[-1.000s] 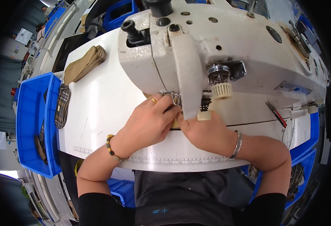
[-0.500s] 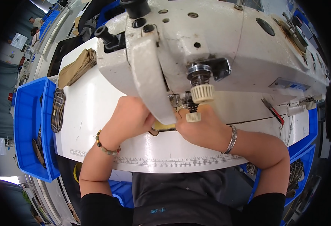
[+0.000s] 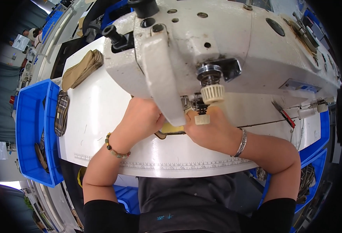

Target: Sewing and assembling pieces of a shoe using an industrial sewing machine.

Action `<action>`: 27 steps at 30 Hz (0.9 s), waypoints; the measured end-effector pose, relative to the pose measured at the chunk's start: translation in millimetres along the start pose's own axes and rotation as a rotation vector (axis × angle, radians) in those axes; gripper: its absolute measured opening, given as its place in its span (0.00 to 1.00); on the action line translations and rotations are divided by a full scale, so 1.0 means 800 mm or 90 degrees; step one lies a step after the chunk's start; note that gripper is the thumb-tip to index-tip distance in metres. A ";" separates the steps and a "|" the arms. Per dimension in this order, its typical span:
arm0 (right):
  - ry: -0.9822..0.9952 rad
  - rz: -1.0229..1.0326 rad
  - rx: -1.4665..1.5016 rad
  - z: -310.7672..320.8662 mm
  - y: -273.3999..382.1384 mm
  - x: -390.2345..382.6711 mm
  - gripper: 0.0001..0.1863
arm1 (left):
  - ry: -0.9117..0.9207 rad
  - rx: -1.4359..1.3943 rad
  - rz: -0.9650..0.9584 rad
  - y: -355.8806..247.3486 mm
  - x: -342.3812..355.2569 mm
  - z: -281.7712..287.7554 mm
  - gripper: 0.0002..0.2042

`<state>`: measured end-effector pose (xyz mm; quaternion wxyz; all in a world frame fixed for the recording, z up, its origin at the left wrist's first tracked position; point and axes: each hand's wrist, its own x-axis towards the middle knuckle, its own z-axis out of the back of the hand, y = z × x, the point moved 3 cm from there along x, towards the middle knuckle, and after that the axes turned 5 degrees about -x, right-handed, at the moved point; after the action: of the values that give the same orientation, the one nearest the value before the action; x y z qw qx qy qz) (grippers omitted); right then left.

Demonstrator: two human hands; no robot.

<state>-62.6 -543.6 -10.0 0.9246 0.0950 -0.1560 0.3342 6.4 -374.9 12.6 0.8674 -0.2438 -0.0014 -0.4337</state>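
Observation:
Under the head of a white sewing machine point(image 3: 190, 42), both my hands are closed at a small tan fabric piece point(image 3: 160, 135) with a dark edge. My left hand point(image 3: 140, 118) grips its left side, fingers curled down. My right hand point(image 3: 210, 130) is bent over its right side, with the fingers partly behind the machine's cream tension knob point(image 3: 202, 119). Between the hands shows a yellow patch point(image 3: 173, 128); whether it belongs to the fabric I cannot tell. The machine's curved white lever point(image 3: 161, 73) hides the needle area and some fingertips.
Tan cut pieces point(image 3: 83, 69) lie stacked at the far left of the white table point(image 3: 93, 116), near plaid pieces point(image 3: 62, 112). A blue bin point(image 3: 56, 136) stands at the left edge. Red-handled snips point(image 3: 285, 116) lie right. Another blue bin point(image 3: 314, 174) holds plaid fabric at lower right.
The whole view has shifted slightly. My left hand has turned a little and edged right along the fabric piece; my right hand keeps nearly the same place by the knob.

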 end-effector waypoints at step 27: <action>-0.008 -0.174 0.113 -0.038 -0.033 -0.005 0.07 | -0.070 0.185 -0.142 -0.017 -0.013 0.015 0.12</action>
<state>-41.4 -557.6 -41.8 0.9485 0.1989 -0.1175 0.2169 -7.6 -368.8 26.7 0.8387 -0.1378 -0.1379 -0.5085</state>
